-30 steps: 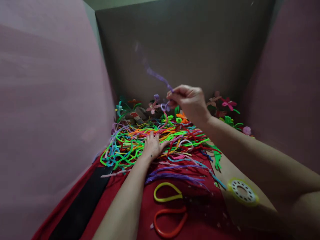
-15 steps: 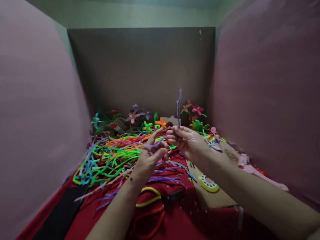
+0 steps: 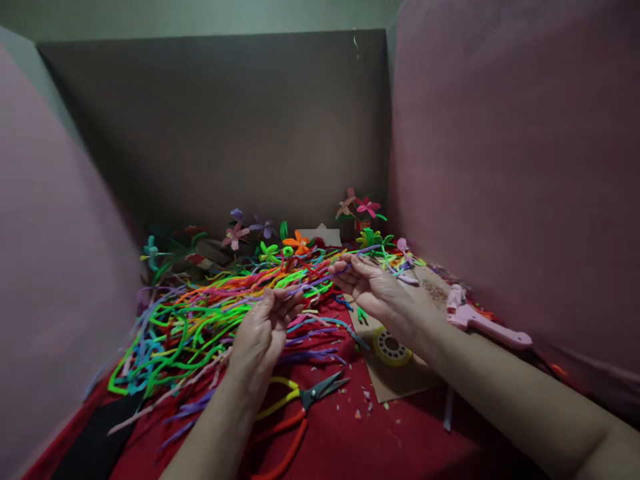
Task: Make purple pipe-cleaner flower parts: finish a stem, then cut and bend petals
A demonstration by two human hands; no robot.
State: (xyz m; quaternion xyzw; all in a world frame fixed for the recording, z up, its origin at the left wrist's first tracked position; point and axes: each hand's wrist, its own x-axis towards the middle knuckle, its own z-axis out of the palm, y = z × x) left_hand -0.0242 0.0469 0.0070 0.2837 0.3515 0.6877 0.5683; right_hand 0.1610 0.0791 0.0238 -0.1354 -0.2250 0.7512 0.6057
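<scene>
Both hands hold one purple pipe cleaner [image 3: 320, 275] stretched level between them, above a big heap of coloured pipe cleaners [image 3: 200, 313] on the red cloth [image 3: 380, 440]. My left hand [image 3: 265, 330] pinches its left end with fingers curled. My right hand [image 3: 373, 287] pinches the right part, and the free end sticks out to the right past the fingers.
Pliers with yellow and orange handles [image 3: 295, 407] lie just under my left wrist. A piece of cardboard [image 3: 400, 380] with a yellow tape roll [image 3: 391, 347] sits under my right forearm. A pink glue gun [image 3: 480, 320] lies at right. Finished pipe-cleaner flowers [image 3: 300, 237] stand along the back wall.
My right hand came down from head height with the purple pipe cleaner. My left hand left the heap and took the other end. The cleaner went from upright to level.
</scene>
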